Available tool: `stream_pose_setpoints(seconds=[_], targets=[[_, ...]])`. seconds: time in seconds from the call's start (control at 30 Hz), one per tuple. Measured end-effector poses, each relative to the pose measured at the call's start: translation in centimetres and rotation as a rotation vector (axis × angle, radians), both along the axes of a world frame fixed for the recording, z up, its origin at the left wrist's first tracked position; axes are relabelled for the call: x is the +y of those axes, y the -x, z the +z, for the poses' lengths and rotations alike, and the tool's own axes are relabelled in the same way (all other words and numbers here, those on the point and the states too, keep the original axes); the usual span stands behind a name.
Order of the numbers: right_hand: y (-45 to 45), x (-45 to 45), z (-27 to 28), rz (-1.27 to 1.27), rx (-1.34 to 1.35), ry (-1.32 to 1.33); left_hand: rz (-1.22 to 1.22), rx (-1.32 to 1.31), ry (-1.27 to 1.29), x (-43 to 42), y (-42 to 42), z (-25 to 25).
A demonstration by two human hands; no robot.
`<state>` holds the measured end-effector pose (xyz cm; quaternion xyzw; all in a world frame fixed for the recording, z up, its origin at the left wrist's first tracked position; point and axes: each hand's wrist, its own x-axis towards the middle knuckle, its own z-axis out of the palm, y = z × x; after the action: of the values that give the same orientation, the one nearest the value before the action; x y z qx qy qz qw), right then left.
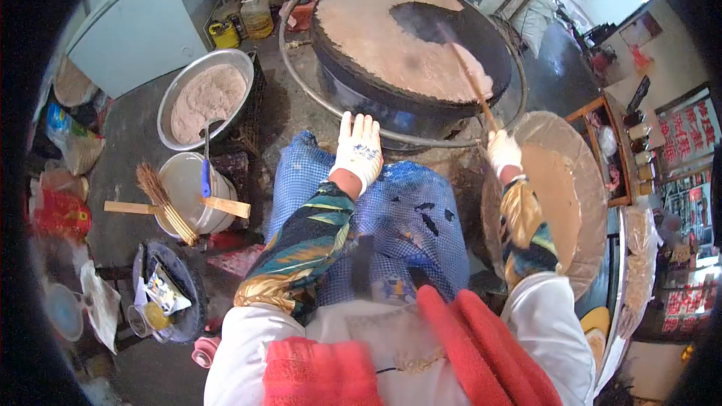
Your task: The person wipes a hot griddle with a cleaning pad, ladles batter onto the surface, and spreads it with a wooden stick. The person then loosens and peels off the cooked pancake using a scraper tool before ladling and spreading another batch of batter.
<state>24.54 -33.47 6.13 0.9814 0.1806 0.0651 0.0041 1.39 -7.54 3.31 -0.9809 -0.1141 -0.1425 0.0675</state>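
Note:
My right hand [504, 152], in a white glove, is closed round the lower end of a long wooden spreading stick [475, 89]. The stick reaches over a large round griddle [489, 37], and its far end is blurred. Pale pinkish-brown batter [383, 37] covers much of the griddle in a broad curved band, leaving a dark bare patch. My left hand [358, 149], also gloved, has its fingers stretched out at my blue checked apron [301, 173], close to the metal ring [323, 104] round the griddle. It holds nothing.
A lined tub of liquid batter [556, 188] stands at my right. At left are a metal basin [169, 98] of pinkish mix and a white bucket [192, 180] with a twig brush [162, 199] and a blue-handled ladle [206, 173]. An oil jug [256, 16] stands behind.

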Motion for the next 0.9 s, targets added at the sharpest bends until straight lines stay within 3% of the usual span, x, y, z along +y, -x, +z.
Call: stream_pose_setpoints(seconds=[0.17, 0.2, 0.27, 0.37, 0.5, 0.6, 0.77, 0.9], targets=[[1.4, 1.5, 2.4, 0.073, 0.025, 0.024, 0.029, 0.156, 0.132, 0.7, 1.0, 2.8], [1.0, 0.8, 1.5, 0.131, 0.056, 0.117, 0.046, 0.161, 0.118, 0.8, 0.8, 2.6], [-0.5, -0.4, 0.8, 0.067, 0.032, 0.060, 0.077, 0.196, 0.081, 1.3, 0.9, 2.5], [-0.9, 0.0, 1.2, 0.007, 0.052, -0.021, 0.075, 0.084, 0.040, 2.4, 0.9, 1.8], [1.9, 0.2, 0.9, 0.255, 0.033, 0.068, 0.093, 0.074, 0.060, 3.2, 1.0, 1.9], [-0.6, -1.2, -0.5, 0.032, -0.049, 0.006, 0.122, 0.026, 0.052, 4.2, 0.7, 1.5], [0.9, 0.8, 2.7, 0.072, 0.029, 0.040, 0.192, 0.174, 0.067, 5.1, 1.0, 2.2], [-2.3, -1.1, -0.3, -0.013, 0.031, 0.072, 0.211, 0.138, 0.030, 6.3, 1.1, 1.4]])
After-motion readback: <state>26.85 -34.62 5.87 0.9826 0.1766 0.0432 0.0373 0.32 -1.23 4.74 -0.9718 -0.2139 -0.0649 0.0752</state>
